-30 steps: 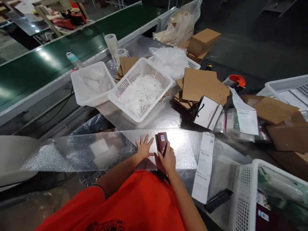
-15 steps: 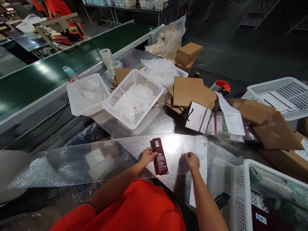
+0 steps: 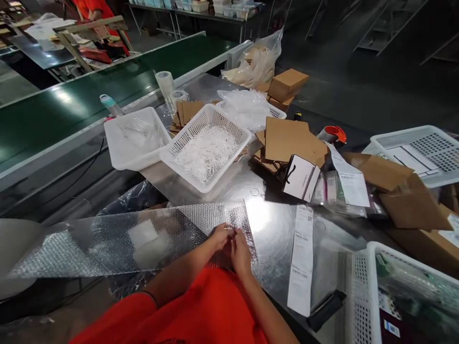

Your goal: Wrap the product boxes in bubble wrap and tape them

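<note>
A long strip of bubble wrap (image 3: 186, 222) runs from the left across the steel table, its right end folded back. My left hand (image 3: 221, 237) is closed at that folded end, its fingers pinching the wrap. Touching it, my right hand (image 3: 241, 253) is also closed on the wrap, fingertips together. A dark tint shows through the folded layer beside my fingers; the maroon box itself is hidden under wrap and hands. Right of my hands lies a strip of printed labels (image 3: 301, 260), with a black object (image 3: 327, 309) at its lower end.
Beyond the wrap stand a basket of white paper shred (image 3: 168, 155) and another white bin (image 3: 116, 160). Flat cardboard (image 3: 287, 138), a white paper bag (image 3: 300, 177) and a tape dispenser (image 3: 333, 134) lie ahead right. A white basket (image 3: 371, 267) stands near right; a conveyor (image 3: 143, 71) runs behind.
My right hand has moved left, folding the end of the bubble wrap over the maroon box. Both hands now meet at the wrap, and the box is covered.
</note>
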`<state>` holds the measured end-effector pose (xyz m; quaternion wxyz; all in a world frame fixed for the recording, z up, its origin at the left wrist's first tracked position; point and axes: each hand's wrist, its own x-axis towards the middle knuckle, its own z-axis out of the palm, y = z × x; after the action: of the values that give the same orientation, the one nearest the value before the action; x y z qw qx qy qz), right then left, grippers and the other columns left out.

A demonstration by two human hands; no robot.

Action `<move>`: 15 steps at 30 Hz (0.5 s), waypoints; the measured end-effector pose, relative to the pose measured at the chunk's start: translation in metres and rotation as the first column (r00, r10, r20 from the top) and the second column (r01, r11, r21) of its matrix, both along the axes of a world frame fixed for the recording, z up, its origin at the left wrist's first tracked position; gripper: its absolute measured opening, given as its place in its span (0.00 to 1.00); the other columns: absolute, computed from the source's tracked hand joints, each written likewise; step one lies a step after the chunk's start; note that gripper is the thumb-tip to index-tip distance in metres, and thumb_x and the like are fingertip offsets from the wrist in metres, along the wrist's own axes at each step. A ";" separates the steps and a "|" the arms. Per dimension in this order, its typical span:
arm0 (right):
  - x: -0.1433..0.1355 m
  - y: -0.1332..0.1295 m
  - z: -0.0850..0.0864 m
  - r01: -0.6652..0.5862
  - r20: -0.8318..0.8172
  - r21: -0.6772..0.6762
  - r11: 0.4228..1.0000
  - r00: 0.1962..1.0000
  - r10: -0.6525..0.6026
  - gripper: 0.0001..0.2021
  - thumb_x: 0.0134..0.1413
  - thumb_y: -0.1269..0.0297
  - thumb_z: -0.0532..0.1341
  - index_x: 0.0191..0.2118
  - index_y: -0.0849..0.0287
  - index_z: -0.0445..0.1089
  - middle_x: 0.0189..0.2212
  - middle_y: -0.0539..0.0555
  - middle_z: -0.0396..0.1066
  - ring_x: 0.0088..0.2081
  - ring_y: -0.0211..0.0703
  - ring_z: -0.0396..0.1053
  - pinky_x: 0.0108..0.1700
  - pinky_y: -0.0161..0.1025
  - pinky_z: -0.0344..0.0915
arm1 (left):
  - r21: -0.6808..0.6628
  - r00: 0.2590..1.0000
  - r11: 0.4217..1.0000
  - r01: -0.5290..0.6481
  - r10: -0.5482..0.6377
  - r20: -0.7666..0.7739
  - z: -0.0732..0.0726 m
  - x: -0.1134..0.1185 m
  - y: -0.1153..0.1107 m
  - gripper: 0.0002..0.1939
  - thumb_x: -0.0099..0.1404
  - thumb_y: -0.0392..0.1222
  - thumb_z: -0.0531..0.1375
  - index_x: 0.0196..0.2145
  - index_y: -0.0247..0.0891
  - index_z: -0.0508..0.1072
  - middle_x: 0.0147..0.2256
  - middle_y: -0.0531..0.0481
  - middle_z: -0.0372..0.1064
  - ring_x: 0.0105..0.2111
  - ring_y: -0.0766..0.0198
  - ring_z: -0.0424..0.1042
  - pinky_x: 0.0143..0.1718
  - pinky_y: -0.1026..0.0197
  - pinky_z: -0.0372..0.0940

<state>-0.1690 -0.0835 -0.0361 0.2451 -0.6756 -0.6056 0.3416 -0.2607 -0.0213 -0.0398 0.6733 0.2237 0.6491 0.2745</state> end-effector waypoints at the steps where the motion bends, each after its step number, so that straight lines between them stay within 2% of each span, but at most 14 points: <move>1: 0.002 -0.001 -0.004 -0.010 0.026 0.000 1.000 1.000 0.010 0.21 0.62 0.71 0.47 0.53 0.64 0.72 0.60 0.65 0.68 0.64 0.48 0.63 0.67 0.50 0.58 | -0.020 0.999 1.000 -0.009 0.010 0.035 0.001 -0.004 -0.002 0.12 0.57 0.43 0.66 0.27 0.38 0.66 0.23 0.54 0.68 0.27 0.65 0.72 0.33 0.64 0.69; 3: 0.003 -0.002 -0.008 -0.029 0.096 -0.002 1.000 0.995 0.029 0.22 0.63 0.71 0.46 0.54 0.64 0.72 0.61 0.64 0.67 0.66 0.48 0.60 0.67 0.51 0.58 | -0.055 0.993 0.998 -0.028 0.034 0.110 0.002 -0.010 -0.004 0.16 0.59 0.51 0.65 0.26 0.39 0.66 0.24 0.52 0.69 0.27 0.65 0.72 0.33 0.63 0.69; 5: -0.001 -0.003 -0.009 -0.067 0.185 -0.008 0.998 0.980 0.067 0.23 0.62 0.74 0.46 0.55 0.63 0.73 0.62 0.63 0.67 0.67 0.48 0.58 0.68 0.52 0.57 | -0.041 0.987 0.998 -0.056 0.061 0.146 0.002 -0.012 -0.006 0.19 0.59 0.54 0.65 0.25 0.39 0.65 0.25 0.52 0.69 0.28 0.65 0.71 0.33 0.64 0.68; 8: -0.010 -0.006 -0.005 -0.165 0.309 -0.032 0.986 0.936 0.167 0.25 0.58 0.78 0.48 0.57 0.63 0.72 0.63 0.63 0.66 0.67 0.51 0.57 0.68 0.55 0.55 | 0.014 0.996 0.997 -0.079 0.078 0.050 -0.002 -0.007 -0.006 0.17 0.57 0.46 0.68 0.23 0.39 0.63 0.23 0.56 0.65 0.28 0.67 0.69 0.33 0.66 0.65; 11: -0.008 -0.007 0.003 -0.259 0.345 -0.026 0.966 0.904 0.252 0.25 0.58 0.78 0.49 0.57 0.62 0.72 0.61 0.63 0.68 0.66 0.52 0.59 0.68 0.54 0.55 | -0.001 0.995 0.998 -0.067 0.066 -0.078 -0.009 0.001 -0.002 0.17 0.59 0.38 0.65 0.19 0.40 0.61 0.19 0.58 0.59 0.25 0.68 0.65 0.29 0.67 0.62; 13: 0.000 -0.002 0.010 -0.218 0.368 -0.003 0.976 0.907 0.204 0.22 0.62 0.74 0.50 0.57 0.60 0.72 0.61 0.63 0.68 0.64 0.52 0.62 0.66 0.53 0.57 | -0.022 0.990 0.998 -0.052 0.049 -0.135 -0.014 0.005 0.000 0.18 0.59 0.36 0.64 0.18 0.40 0.60 0.17 0.59 0.56 0.23 0.68 0.64 0.27 0.67 0.61; 15: 0.012 0.008 0.017 -0.092 0.430 -0.014 0.996 0.898 0.089 0.22 0.63 0.67 0.54 0.61 0.61 0.67 0.63 0.65 0.64 0.64 0.56 0.60 0.65 0.54 0.59 | -0.045 0.985 0.999 -0.031 0.023 -0.173 -0.017 0.010 0.003 0.18 0.59 0.37 0.65 0.19 0.40 0.61 0.16 0.60 0.55 0.21 0.69 0.64 0.25 0.67 0.60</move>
<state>-0.1574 -0.0754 -0.0191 0.0918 -0.7048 -0.6765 0.1930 -0.2510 -0.0185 -0.0565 0.6158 0.2218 0.7143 0.2476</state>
